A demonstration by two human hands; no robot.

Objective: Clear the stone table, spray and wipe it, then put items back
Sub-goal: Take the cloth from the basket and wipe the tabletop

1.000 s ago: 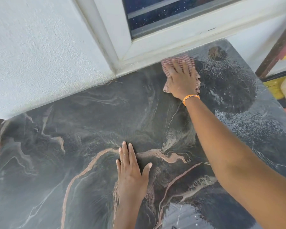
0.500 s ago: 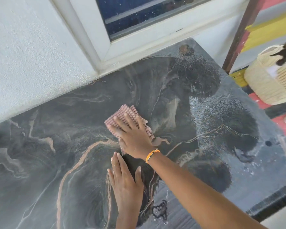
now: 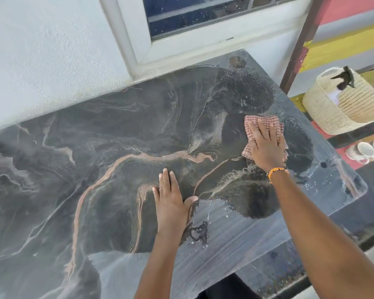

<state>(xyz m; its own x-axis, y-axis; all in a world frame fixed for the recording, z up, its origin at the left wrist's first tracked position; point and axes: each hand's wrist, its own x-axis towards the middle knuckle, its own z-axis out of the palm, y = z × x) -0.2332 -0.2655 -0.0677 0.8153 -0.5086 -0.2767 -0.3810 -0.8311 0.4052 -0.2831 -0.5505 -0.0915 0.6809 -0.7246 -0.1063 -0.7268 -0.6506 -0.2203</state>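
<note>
The dark stone table (image 3: 95, 158) with pale and pinkish veins fills the head view. Wet dark patches and spray droplets lie over its right half. My right hand (image 3: 266, 147) presses flat, fingers straight, on a pink checked cloth (image 3: 260, 124) on the right part of the top. My left hand (image 3: 171, 201) rests flat on the stone near the middle, palm down, holding nothing. An orange band circles my right wrist.
A white wall and window frame (image 3: 138, 50) border the table's far edge. Right of the table, a woven basket (image 3: 333, 104) holds a spray bottle with a dark trigger (image 3: 344, 79). White cups (image 3: 367, 149) sit below it. A brown post (image 3: 300, 39) stands at the far right corner.
My right hand swept the cloth from the far edge by the window to mid-table, then out to the right. My left hand stayed flat on the stone.
</note>
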